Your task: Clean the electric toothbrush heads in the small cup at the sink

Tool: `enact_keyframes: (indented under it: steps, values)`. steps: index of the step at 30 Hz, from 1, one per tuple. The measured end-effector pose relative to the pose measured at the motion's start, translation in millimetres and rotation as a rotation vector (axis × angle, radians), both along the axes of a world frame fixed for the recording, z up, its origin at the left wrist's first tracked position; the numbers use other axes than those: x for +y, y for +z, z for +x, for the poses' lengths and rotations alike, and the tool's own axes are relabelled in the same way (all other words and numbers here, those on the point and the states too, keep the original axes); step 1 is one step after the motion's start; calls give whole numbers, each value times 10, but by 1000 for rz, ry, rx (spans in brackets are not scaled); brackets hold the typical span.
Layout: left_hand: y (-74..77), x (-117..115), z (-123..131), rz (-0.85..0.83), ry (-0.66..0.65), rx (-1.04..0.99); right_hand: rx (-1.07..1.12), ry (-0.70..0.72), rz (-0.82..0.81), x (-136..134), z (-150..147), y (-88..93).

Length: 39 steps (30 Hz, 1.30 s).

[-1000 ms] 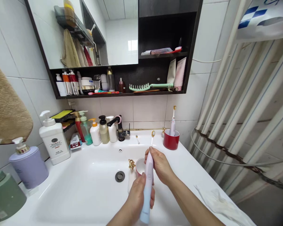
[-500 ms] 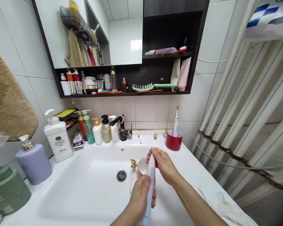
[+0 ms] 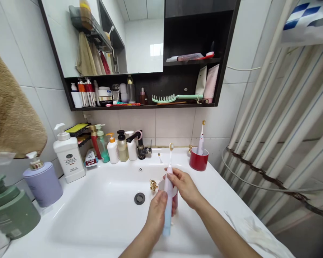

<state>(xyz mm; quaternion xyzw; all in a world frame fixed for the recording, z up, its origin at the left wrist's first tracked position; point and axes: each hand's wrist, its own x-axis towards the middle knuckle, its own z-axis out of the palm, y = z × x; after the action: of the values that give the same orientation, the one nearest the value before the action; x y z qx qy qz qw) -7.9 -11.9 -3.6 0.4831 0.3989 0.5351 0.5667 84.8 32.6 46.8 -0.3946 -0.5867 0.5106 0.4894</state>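
A pink-to-blue electric toothbrush (image 3: pixel 168 200) stands nearly upright over the white sink (image 3: pixel 102 211), its small brush head up at the top. My left hand (image 3: pixel 157 215) is wrapped round the lower handle. My right hand (image 3: pixel 185 186) pinches the upper part of the handle just below the neck. Behind the two hands stands a pink cup (image 3: pixel 161 186) with a gold handle, partly hidden by them.
A red cup (image 3: pixel 198 160) with a second toothbrush stands at the back right. Several pump bottles (image 3: pixel 115 147) and a black tap (image 3: pixel 140 145) line the back of the sink. Larger bottles (image 3: pixel 68 154) sit left; a white cloth (image 3: pixel 253 233) lies right.
The toothbrush has tipped more upright and its head has risen. Both hands shifted slightly toward the far side of the sink and kept their grip.
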Motion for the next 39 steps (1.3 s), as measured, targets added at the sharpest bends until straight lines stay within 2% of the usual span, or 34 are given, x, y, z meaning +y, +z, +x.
enact_keyframes:
  steps: [3,5,7,9,11,14,17,21,24,27,29,33,39]
  values:
    - [-29,41,-70,208,243,250,50,-236,137,157,40,72]
    - [-51,75,-98,282,396,468,20,-318,228,283,51,56]
    - [-73,113,-98,318,378,770,-76,-324,299,394,46,-23]
    - [-93,160,-78,350,255,1049,-214,-304,343,470,31,-142]
    - [-112,215,-58,363,149,1206,-342,-289,363,508,18,-258]
    - [-123,315,-48,382,91,1265,-438,-298,376,531,25,-355]
    - [-74,455,-36,425,55,1310,-469,-316,387,589,81,-318]
    - [130,763,59,504,50,1356,-531,-389,406,838,210,-91]
    - [320,1063,180,544,76,1392,-601,-466,406,1132,304,113]
    - [439,1353,301,570,94,1422,-679,-542,389,1428,371,247]
    - [455,1516,369,586,96,1436,-725,-573,375,1599,398,277]
    - [393,1775,459,623,73,1448,-788,-585,352,1867,428,243]
    - [383,2065,450,717,-19,1435,-814,-565,337,2085,471,163]
